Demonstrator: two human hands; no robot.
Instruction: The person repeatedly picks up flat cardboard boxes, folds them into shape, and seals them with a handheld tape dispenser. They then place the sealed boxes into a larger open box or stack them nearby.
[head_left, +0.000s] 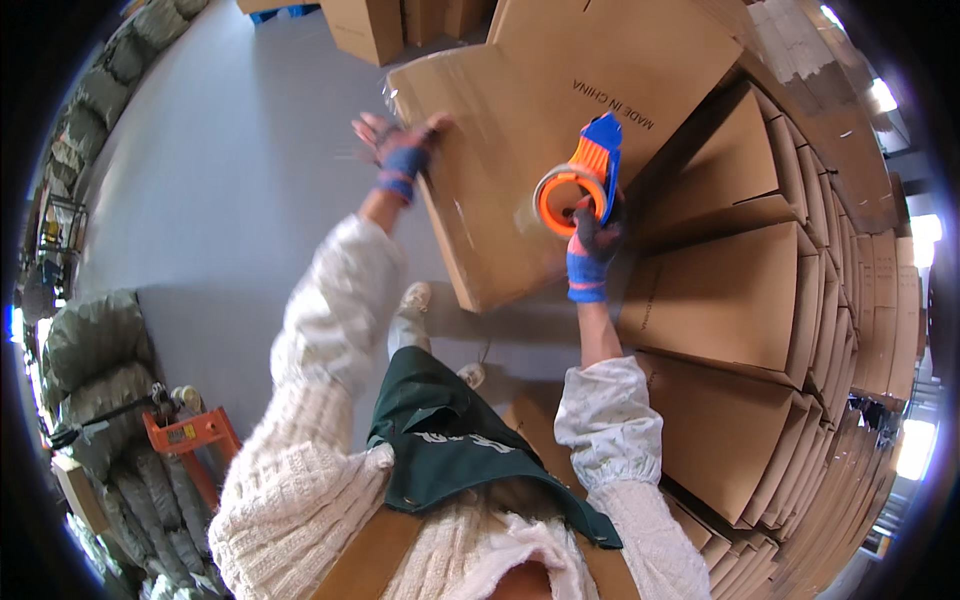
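A cardboard box (487, 180) with clear tape on it stands in front of me, tilted in the view. At its left edge is my left hand (401, 146), in a blue and dark glove, blurred, with fingers spread and nothing held. My right hand (596, 236), gloved alike, is closed around the handle of an orange and blue tape dispenser (592, 161) that carries a roll of tape. The dispenser is over the box's right part. Behind it a large cardboard panel (600, 60) bears printed writing.
Stacked cardboard boxes (720, 300) fill the right side. More boxes (364, 30) stand at the top. Grey wrapped bundles (97, 337) and an orange pallet jack (191, 435) are at the left. Grey floor (240, 225) lies left of the box.
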